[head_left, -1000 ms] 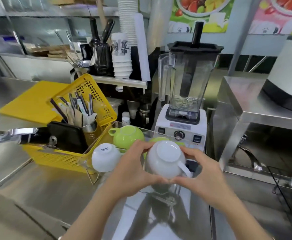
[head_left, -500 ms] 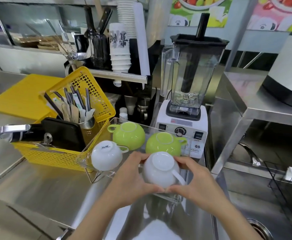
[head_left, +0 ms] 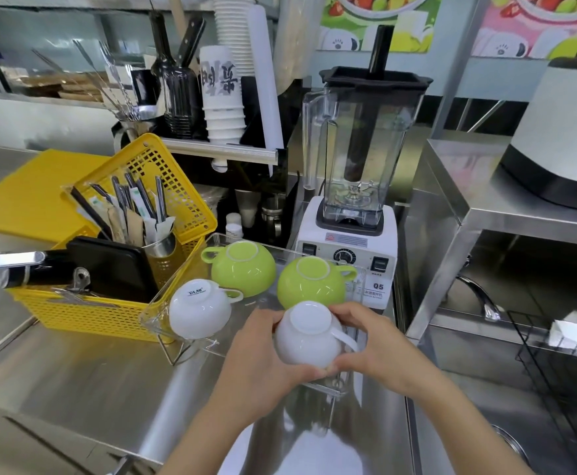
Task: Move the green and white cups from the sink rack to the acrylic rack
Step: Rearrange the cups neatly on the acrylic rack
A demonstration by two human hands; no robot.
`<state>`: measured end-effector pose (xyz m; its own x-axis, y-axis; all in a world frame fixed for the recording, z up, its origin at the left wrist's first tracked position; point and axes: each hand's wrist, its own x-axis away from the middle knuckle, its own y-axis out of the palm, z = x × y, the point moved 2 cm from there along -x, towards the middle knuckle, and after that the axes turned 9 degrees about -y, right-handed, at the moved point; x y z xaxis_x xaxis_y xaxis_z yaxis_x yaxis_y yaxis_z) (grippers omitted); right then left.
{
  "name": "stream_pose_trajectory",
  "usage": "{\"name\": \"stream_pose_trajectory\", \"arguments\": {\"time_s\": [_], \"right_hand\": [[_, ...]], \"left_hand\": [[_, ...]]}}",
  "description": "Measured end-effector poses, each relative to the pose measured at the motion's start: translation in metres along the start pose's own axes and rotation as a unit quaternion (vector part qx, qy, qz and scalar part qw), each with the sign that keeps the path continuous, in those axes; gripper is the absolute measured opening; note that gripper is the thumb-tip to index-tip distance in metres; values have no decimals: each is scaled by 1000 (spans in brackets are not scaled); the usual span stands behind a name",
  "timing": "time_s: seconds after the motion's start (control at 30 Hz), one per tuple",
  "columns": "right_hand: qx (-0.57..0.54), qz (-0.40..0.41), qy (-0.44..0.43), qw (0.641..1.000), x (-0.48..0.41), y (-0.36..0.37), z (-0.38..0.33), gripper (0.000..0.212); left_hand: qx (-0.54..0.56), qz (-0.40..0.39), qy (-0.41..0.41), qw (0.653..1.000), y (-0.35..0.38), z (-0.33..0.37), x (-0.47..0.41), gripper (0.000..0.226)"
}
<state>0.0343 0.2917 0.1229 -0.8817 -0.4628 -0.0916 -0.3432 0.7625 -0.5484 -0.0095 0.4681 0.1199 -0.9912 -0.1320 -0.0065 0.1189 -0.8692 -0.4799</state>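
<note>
A clear acrylic rack (head_left: 163,305) stands on the steel counter. Upside down on it sit two green cups, one at the back left (head_left: 242,269) and one at the back right (head_left: 312,282), plus a white cup (head_left: 199,308) at the front left. A second white cup (head_left: 309,334), also upside down, is at the rack's front right, handle pointing right. My left hand (head_left: 259,358) and my right hand (head_left: 379,344) cup it from both sides; whether it rests on the rack I cannot tell.
A yellow basket (head_left: 108,313) with cutlery and a black pan touches the rack's left side. A blender (head_left: 355,186) stands right behind it. A steel shelf (head_left: 458,214) and the black wire sink rack (head_left: 561,378) lie to the right.
Both hands have lowered the white cup toward me, down to the rack's front right spot, uncovering the green cup behind it. My view has tilted down slightly.
</note>
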Motion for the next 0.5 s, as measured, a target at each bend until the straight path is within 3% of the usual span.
{"name": "stream_pose_trajectory", "arguments": {"time_s": [0.2,0.5], "right_hand": [[31,-43,10,999,-8,-1,0,68],[56,-42,10,998,-6,1,-1,71]], "left_hand": [[-3,23,-18,1000,0,0,3,68],[-22,38,-8,999,3,-6,6,71]]}}
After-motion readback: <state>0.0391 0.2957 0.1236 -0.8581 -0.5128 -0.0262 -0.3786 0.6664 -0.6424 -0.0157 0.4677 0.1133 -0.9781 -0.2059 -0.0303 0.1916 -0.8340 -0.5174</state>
